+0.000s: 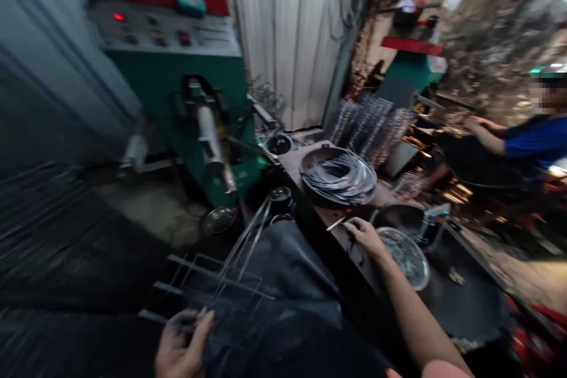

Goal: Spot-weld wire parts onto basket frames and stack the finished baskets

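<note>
My left hand (183, 339) is at the bottom left, its fingers curled at the near end of a wire rack (221, 277). Thin rods and a few flat strips make up the rack, which lies over my dark apron (287, 260); blur softens its contact with my fingers. Out over the bench edge, my right hand (365, 236) pinches a short, thin, pale metal strip (335, 223) pointing left. Just beyond that hand is a round pan holding coiled wire (341, 177). A clear bowl of small metal pieces (405, 257) sits beside my right wrist.
Ahead on the left stands a green machine (177, 65) with a protruding metal arm (212, 147). A large dark tray (469, 289) is at right. Stacked wire coils (370, 124) stand behind the bench. A person in a blue sleeve (535, 142) sits at far right.
</note>
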The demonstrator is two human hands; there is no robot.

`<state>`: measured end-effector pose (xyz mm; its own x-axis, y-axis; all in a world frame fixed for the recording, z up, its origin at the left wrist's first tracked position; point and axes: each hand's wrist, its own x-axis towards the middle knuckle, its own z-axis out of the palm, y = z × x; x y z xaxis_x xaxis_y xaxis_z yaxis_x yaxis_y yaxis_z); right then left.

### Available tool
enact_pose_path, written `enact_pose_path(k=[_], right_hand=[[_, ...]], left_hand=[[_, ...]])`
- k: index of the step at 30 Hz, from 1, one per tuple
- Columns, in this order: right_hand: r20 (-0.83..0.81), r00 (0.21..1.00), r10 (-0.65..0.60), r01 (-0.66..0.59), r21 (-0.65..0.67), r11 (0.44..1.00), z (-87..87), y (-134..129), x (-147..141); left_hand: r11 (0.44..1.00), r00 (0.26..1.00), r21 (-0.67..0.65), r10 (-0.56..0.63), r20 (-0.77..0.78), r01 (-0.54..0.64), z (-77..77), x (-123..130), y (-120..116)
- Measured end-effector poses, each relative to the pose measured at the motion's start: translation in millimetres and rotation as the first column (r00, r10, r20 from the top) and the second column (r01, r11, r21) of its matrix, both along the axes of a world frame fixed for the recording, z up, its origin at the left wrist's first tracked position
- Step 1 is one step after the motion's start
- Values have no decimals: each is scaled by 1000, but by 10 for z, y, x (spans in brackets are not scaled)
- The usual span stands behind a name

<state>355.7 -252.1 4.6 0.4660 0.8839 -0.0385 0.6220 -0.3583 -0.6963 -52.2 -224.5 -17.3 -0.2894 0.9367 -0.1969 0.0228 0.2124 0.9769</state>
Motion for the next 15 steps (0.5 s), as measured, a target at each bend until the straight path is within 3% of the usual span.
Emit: enact_pose_path(k=[3, 7, 11, 15], right_hand=[[-343, 897, 279, -227, 185, 956, 137, 660, -727], [-528, 723, 446, -356, 268, 895, 233, 1253, -1503], [-624, 626, 467, -330, 331, 884, 269, 1514, -1849], [-641, 613, 463, -304, 349, 886, 293, 1613, -1964]], left_hand=[[999, 992, 21, -34, 125, 31, 104, 121, 90], [999, 975, 40, -1, 221, -8, 128, 112, 164], [997, 965, 72, 17, 262, -37, 95, 48, 230], [994, 974, 94, 28, 226, -51, 71, 14, 345]])
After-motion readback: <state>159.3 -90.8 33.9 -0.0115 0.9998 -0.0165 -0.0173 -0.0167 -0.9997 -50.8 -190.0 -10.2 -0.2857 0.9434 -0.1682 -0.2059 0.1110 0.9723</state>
